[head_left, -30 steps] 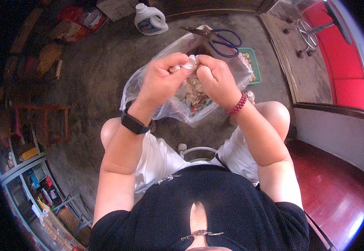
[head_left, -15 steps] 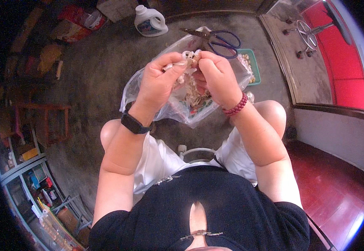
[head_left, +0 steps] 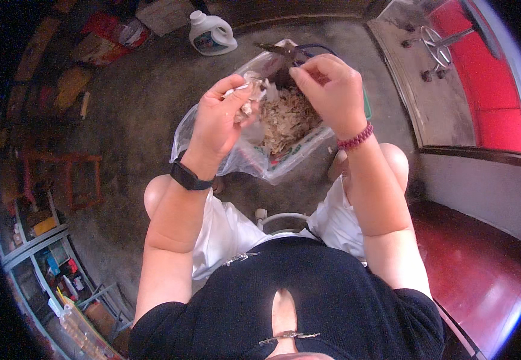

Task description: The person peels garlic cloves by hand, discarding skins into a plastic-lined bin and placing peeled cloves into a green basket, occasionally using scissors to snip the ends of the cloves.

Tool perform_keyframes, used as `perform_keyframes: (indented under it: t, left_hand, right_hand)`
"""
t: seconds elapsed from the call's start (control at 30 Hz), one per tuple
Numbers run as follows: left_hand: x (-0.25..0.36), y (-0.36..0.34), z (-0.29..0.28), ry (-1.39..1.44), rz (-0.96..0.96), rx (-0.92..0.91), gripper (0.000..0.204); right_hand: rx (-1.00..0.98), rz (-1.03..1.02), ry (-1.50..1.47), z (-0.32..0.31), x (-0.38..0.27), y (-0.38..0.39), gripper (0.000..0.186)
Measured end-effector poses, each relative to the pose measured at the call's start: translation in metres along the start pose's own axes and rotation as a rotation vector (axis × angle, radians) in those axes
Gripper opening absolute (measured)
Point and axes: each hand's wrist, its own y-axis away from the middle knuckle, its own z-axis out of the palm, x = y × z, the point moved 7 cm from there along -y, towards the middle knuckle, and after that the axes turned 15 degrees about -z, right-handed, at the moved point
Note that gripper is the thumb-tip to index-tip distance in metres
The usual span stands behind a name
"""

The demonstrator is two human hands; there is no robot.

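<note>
While both hands work above a clear plastic bag [head_left: 236,153] of pale papery scraps, a small whitish clump sits in the left one.

Farthest to the left of the grip stand a red wooden stool frame [head_left: 62,180] and, below it, grey metal shelving [head_left: 38,258] crowded with small items. The left hand [head_left: 221,117], with a black wristband, is clenched around the pale, crumpled clump [head_left: 250,99], which pokes out between thumb and fingertips just above the bag's open mouth. Behind that grip, on the grey floor, stands a white plastic jug [head_left: 211,35] with a handle. Right of the clump, apart from it, the right hand [head_left: 329,90], with a red bead bracelet, has its fingertips pinched together over the scraps; what they pinch cannot be made out.
</note>
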Motion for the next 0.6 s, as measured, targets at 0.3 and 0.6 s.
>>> perform_keyframes:
  t: [0.3, 0.6]
  left_hand:
    - [-0.001, -0.012, -0.004, 0.08, -0.089, -0.094, 0.007]
    - [-0.001, -0.018, -0.006, 0.123, -0.154, -0.107, 0.007]
  right_hand:
    - [-0.168, -0.116, 0.585, 0.032, 0.081, 0.008, 0.028]
    - [-0.428, 0.092, 0.762, 0.041, 0.121, 0.014, 0.017]
